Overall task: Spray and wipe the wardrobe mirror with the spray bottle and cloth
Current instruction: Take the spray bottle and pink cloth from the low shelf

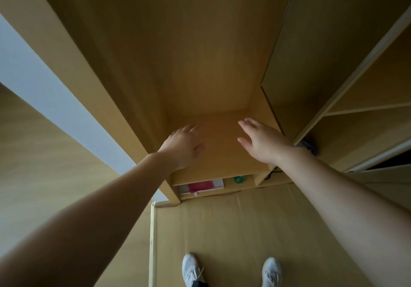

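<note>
1. The left hand [183, 146] reaches into the wardrobe [200, 53], fingers loose, holding nothing.
2. The right hand [262, 139] has straight, spread fingers, also holding nothing.
3. I see no mirror, bottle or cloth, so find them first.
4. The low shelf [222, 176] hides a white box [201, 187] with red, and a green thing [239, 179].
</note>
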Tool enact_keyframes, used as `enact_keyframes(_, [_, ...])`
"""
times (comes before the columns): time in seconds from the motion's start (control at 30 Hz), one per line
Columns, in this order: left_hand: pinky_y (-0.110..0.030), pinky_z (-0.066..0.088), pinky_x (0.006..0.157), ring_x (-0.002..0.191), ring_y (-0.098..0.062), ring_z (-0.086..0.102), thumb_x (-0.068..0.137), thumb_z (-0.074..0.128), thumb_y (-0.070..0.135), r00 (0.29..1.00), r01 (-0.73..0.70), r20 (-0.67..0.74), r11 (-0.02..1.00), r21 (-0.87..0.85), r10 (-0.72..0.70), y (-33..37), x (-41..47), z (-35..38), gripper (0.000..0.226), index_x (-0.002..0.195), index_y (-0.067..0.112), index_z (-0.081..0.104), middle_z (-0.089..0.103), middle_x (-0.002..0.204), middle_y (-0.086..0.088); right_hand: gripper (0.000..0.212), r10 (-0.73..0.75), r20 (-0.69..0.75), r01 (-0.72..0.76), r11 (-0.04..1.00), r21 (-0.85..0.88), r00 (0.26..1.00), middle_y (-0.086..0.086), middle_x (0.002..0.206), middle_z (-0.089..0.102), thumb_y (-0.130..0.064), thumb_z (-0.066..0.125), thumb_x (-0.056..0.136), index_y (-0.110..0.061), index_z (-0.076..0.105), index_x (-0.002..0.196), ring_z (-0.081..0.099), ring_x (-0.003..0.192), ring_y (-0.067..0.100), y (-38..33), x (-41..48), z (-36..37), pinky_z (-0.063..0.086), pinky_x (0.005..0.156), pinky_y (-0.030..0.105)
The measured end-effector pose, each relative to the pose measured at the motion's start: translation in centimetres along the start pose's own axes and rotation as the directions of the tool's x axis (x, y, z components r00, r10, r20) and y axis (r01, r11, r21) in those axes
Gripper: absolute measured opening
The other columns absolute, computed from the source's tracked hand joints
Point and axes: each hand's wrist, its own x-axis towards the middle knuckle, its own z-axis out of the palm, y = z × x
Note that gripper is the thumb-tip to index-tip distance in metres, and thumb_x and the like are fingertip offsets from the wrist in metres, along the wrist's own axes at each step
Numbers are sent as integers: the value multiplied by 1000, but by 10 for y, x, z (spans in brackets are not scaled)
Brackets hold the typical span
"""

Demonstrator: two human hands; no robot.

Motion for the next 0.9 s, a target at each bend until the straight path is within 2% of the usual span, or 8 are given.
enact_keyframes(0.23, [-38,29,111,137,-29,37,97,45,43,989,146,-10,989,-36,-146,5,17,47,62,151,19,26,37,153,-7,61,-133,85,132,991,19,988,3,162,16,-49,35,101,-25,17,154,20,148,24,43,43,33,29,116,41])
enact_keyframes(0.37, [-37,33,107,133,-30,41,96,49,44,970,239,-10,966,-97,-241,6,15,98,61,148,17,33,42,149,-7,59,-234,143,228,972,53,962,4,161,21,-46,36,101,-22,22,154,23,146,23,69,58,71,30,114,38])
enact_keyframes(0.5, [-38,38,104,130,-28,46,95,52,42,956,284,-34,947,-148,-292,0,13,160,55,143,18,42,48,145,-5,56,-305,137,296,952,80,942,5,156,32,-41,39,102,-17,30,151,33,141,23,94,62,124,34,110,35])
enact_keyframes(0.73, [-39,44,97,119,-27,53,94,53,37,973,223,-27,965,-135,-229,-37,20,294,43,133,17,52,58,131,-3,43,-327,37,315,930,191,944,9,136,54,-28,50,99,-7,51,137,54,120,26,126,70,259,46,94,34])
enact_keyframes(0.9, [-36,43,97,120,-25,52,95,49,43,976,216,32,970,-110,-214,-72,33,417,45,135,21,50,56,133,-2,43,-295,71,272,933,236,953,6,135,54,-28,52,99,-7,52,136,55,119,24,151,75,393,47,94,37])
